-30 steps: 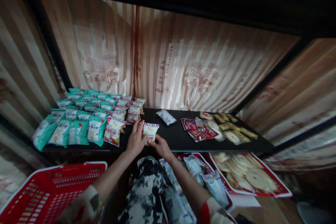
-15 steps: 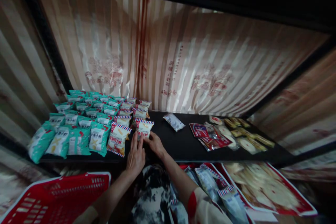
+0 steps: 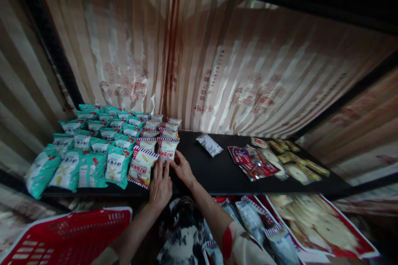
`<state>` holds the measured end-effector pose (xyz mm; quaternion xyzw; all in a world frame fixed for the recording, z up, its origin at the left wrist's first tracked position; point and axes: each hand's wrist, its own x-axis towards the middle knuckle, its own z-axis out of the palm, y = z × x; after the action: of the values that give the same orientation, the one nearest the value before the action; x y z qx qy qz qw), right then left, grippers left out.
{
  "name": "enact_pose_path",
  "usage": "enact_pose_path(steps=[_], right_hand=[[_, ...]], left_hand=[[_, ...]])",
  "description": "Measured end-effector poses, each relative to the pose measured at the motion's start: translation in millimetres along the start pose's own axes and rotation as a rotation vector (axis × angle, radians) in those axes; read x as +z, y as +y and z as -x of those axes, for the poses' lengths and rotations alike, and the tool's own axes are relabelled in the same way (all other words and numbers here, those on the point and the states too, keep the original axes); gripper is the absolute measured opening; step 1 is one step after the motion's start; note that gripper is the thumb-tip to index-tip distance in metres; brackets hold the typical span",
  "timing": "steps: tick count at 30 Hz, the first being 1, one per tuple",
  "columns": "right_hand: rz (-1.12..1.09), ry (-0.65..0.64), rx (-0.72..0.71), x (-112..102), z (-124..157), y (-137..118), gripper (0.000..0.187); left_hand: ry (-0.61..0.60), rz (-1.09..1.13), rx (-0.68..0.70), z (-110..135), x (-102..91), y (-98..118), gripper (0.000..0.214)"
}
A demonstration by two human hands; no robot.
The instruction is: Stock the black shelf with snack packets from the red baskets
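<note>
- landmark here is the teal bags (image 3: 88, 149), standing in rows on the black shelf (image 3: 214, 176)
- striped-edge snack bag (image 3: 168, 148) is upright to the right of the teal bags, just past a column of similar bags (image 3: 142, 167)
- left hand (image 3: 160, 187) has fingers against its lower front, right hand (image 3: 183, 170) is at its lower right edge, honestly can't tell if either one's gripping or just pressing
- silver packet (image 3: 209, 145) lies well right of the teal bags, red packets (image 3: 256, 163) further right
</note>
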<state>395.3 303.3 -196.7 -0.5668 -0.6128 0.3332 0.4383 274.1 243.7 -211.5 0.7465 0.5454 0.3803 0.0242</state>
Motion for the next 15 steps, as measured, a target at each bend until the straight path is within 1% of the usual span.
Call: enact_pose_path(steps=[3,6,8,11,15], right_hand=[[0.106,0.029,-0.013,1,-3,0,0.047],[0.162,0.015,-0.006,1,-6,0,0.046],[0.146,0.011,-0.006,2,-5,2,0.046],[0.054,0.014,-0.004,4,-1,4,0.047],[-0.011,0.094,0.014,4,8,8,0.048]], left_hand=[[-0.009,-0.005,0.005,0,1.7,-2,0.061],[-0.012,-0.009,-0.011,0,3.8,-4,0.061],[-0.017,-0.012,-0.016,0,4.7,-3,0.061],[-0.021,-0.035,-0.017,0,4.8,-2,0.058],[-0.005,-0.05,-0.02,-1,3.5,0,0.053]])
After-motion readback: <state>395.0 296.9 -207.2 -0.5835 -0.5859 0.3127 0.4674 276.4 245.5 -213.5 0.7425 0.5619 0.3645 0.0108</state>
